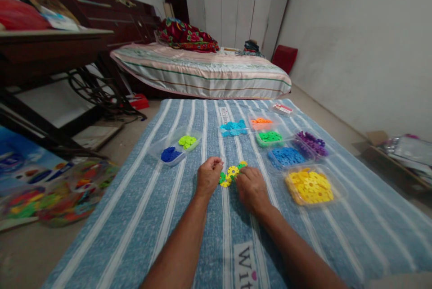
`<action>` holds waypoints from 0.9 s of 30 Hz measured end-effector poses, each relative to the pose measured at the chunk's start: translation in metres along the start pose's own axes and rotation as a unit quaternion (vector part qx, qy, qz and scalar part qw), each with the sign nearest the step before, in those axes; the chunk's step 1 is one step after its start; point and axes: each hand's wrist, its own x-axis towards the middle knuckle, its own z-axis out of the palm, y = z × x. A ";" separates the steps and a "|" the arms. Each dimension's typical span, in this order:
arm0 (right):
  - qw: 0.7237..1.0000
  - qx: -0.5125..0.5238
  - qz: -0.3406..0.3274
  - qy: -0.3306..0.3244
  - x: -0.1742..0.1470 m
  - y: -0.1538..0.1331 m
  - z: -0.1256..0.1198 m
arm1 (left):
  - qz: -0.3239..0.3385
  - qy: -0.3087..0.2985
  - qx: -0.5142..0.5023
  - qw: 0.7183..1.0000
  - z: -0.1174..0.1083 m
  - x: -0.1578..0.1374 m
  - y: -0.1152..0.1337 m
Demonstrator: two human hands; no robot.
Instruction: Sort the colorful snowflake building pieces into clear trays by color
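Over striped cloth (135, 217), one yellow-green disc cluster (230, 173) is spanning the gap between my left hand (207, 177) and right hand (252, 187). Curled fingers (216, 161): whether gripping, I cannot tell. Risk: its coming apart, should I be pressing unevenly

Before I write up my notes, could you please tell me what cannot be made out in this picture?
- Head view: whether the right hand grips the yellow and green pieces; its own back and knuckles hide its fingertips.
- Head view: the rest of the near lettering after "Wit"; the bottom edge cuts it off.
- Head view: the label on the far-right box; too small.
- Head view: single items in the colourful bundles at left; blurred.
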 end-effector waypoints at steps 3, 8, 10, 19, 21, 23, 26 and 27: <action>1.000 0.011 -0.005 0.010 0.010 0.016 -0.010 | 0.000 0.000 0.008 1.000 0.000 0.000 -0.001; 0.994 -0.083 0.029 0.071 0.057 0.067 -0.046 | 0.001 0.001 0.009 1.000 0.001 0.000 -0.002; 0.979 -0.143 0.081 0.116 0.074 0.084 -0.058 | 0.000 0.001 0.010 1.000 0.001 0.000 -0.002; 0.992 -0.072 0.051 -0.094 0.033 0.041 -0.016 | -0.002 0.000 0.015 1.000 0.001 0.000 -0.003; 0.982 -0.083 0.076 -0.151 0.023 0.030 -0.005 | -0.002 0.000 0.017 1.000 0.001 -0.001 -0.002; 0.974 -0.092 0.097 -0.183 0.017 0.026 0.001 | -0.003 0.001 0.019 1.000 0.001 -0.001 -0.002; 0.973 -0.091 0.101 -0.186 0.012 0.025 0.007 | -0.003 0.000 0.021 1.000 0.000 -0.001 -0.001; 0.975 -0.090 0.098 -0.179 0.010 0.025 0.008 | -0.003 0.000 0.022 1.000 0.000 -0.001 -0.001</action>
